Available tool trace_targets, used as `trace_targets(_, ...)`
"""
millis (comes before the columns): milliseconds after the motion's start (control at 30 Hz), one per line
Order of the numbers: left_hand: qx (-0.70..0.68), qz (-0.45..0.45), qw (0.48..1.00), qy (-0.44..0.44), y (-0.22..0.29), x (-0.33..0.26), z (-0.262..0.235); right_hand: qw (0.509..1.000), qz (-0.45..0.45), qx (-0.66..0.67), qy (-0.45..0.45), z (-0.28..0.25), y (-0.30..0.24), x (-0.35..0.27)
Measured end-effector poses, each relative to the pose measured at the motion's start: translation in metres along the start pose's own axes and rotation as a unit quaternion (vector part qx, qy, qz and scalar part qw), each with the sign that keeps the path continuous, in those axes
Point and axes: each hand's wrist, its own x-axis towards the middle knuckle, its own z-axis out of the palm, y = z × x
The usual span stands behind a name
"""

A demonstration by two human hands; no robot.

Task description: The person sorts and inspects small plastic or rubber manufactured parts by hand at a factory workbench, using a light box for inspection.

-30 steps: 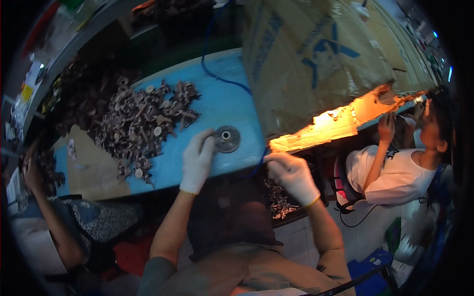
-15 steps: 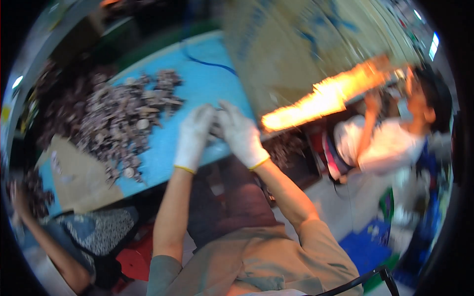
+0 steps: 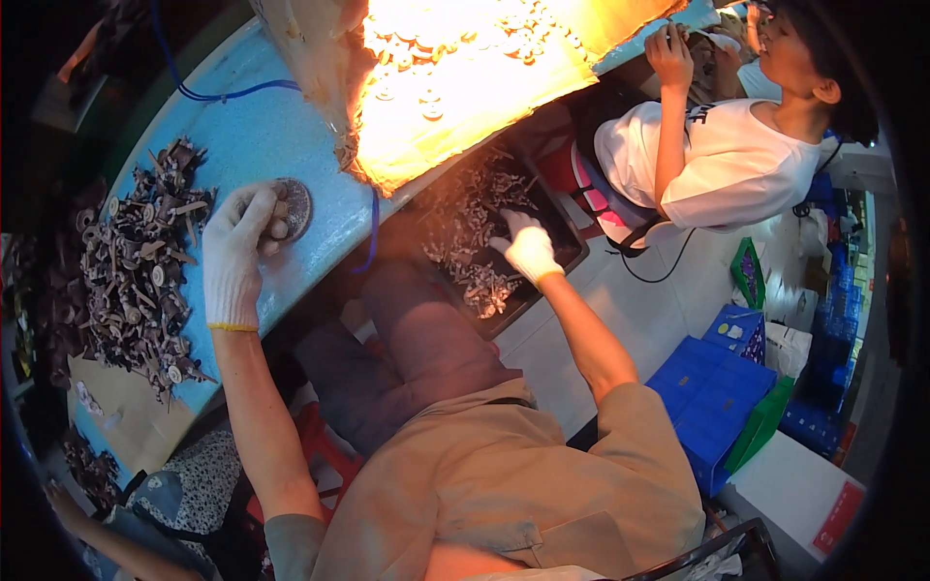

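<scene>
My left hand, in a white knit glove with a yellow cuff, is over the blue tabletop at its near edge. Its fingers are closed round a flat, round, dark grey disc, part of which the fingers hide. Off to the right, below the table, my gloved right hand reaches over a dark tray heaped with small brownish figure-like pieces. Its thumb and fingers are spread, and no piece shows between them.
A large pile of small dark pieces covers the left of the blue table. A brightly lit cardboard box holds round pieces. A blue cable crosses the tabletop. One person sits at right, another's arm shows lower left. Blue boxes stand on the floor.
My hands were together above the table's near edge; they have parted. The left went leftward with the disc, the right down over the tray. The view has turned toward the right.
</scene>
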Motion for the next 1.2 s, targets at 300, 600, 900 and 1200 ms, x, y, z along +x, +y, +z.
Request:
trace_targets(300, -0.048, 0.018, 0.999, 0.005, 0.007, -0.013, 0.003, 0.974, 0.071, 0.214, -0.013, 0.014, 0.013, -0.001)
trace_targets(600, 0.018, 0.078, 0.996, -0.032, -0.016, -0.02, -0.004, 0.799, -0.039, 0.565, -0.202, -0.128, -0.227, -0.046)
trace_targets(900, 0.078, 0.156, 0.985, -0.004, -0.024, -0.015, -0.014, 0.96, -0.256, 0.114, -0.008, -0.148, -0.36, 0.024)
trace_targets(1200, -0.022, 0.134, 0.991, -0.006, -0.029, -0.023, -0.009, 0.901, -0.39, -0.19, 0.021, -0.159, -0.382, 0.035)
